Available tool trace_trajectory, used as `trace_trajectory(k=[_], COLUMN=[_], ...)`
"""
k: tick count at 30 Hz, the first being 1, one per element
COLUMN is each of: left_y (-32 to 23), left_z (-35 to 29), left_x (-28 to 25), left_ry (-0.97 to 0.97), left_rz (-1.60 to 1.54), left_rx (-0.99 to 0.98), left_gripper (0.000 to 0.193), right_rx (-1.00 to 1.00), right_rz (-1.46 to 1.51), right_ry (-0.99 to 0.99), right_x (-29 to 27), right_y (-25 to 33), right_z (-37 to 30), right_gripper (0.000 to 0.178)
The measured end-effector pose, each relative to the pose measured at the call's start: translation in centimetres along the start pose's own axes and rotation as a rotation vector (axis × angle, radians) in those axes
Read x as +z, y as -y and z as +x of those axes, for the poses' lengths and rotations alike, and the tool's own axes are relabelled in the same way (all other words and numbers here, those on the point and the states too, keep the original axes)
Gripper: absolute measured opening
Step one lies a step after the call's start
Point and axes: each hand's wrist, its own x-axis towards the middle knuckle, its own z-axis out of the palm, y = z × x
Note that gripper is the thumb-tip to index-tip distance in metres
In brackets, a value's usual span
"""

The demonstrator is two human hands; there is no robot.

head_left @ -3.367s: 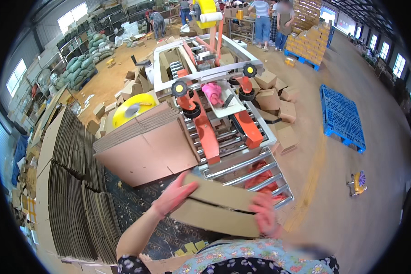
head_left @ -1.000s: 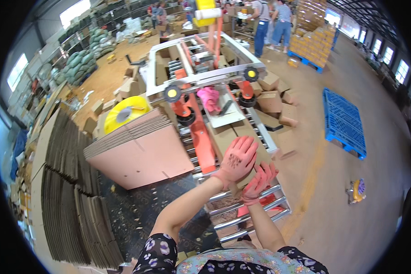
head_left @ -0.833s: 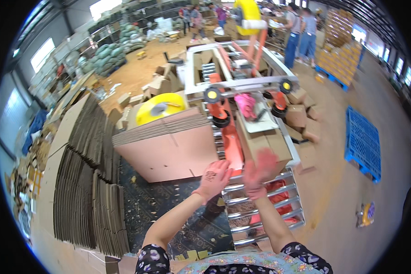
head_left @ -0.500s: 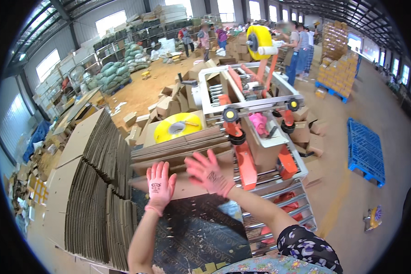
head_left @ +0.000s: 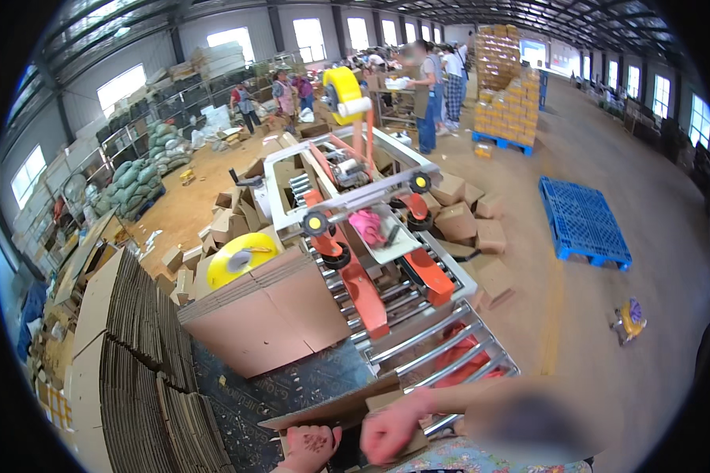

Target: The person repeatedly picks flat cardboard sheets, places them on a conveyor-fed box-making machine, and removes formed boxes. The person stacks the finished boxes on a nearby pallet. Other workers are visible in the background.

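Observation:
Close to my body at the lower edge, a partly folded-out cardboard box (head_left: 327, 407) stands tilted between my hands. My left hand (head_left: 312, 446), in a pink glove, is curled over its near left side, thumb toward the right. On the box's right side my right hand (head_left: 390, 430), also pink-gloved, is bunched up like a fist and slightly blurred; its fingertips are hidden. Beyond them, a bundle of flat cartons (head_left: 268, 315) leans upright on the dark tabletop (head_left: 248, 406).
A tall stack of flat cardboard (head_left: 134, 394) lines the left. Ahead is a carton-taping machine (head_left: 363, 193) with a yellow tape roll (head_left: 341, 94); its metal rollers (head_left: 434, 347) run to my right. Another tape roll (head_left: 241, 260) lies behind the cartons. A blue pallet (head_left: 584, 221) rests on the floor at right.
My view has turned right. Both hands, spread open over the flat cartons before, are now drawn back toward me and closed at a box. The carton between the machine's orange guides no longer shows.

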Motion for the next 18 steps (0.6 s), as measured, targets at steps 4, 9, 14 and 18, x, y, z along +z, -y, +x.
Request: trace_trajectory(k=[4,9,14,18], left_y=[3.7,4.6,6.0,4.9], left_z=[-0.3,-2.0,1.9,7.4], left_x=[9.7,7.9,10.1,5.4], left_ry=[-0.818,-0.903,-1.231,-0.331], left_rz=[-0.366,-0.226,0.095,-1.549], left_rx=[0.374,0.424,0.25,0.21], left_gripper=[0.026,0.037,0.055,0.057], right_rx=[0.098,0.124,0.274,0.233], right_rz=[-0.216,-1.035,-0.667,-0.563], right_ry=[-0.075,-0.723,-0.788,-1.07], right_x=[4.3,2.2,5.0,11.5], right_y=[-1.8,0.7,1.6,-2.0], right_z=[2.5,0.6,-7.3,-11.5], right_gripper=[0.029,0.031,0.039,0.034])
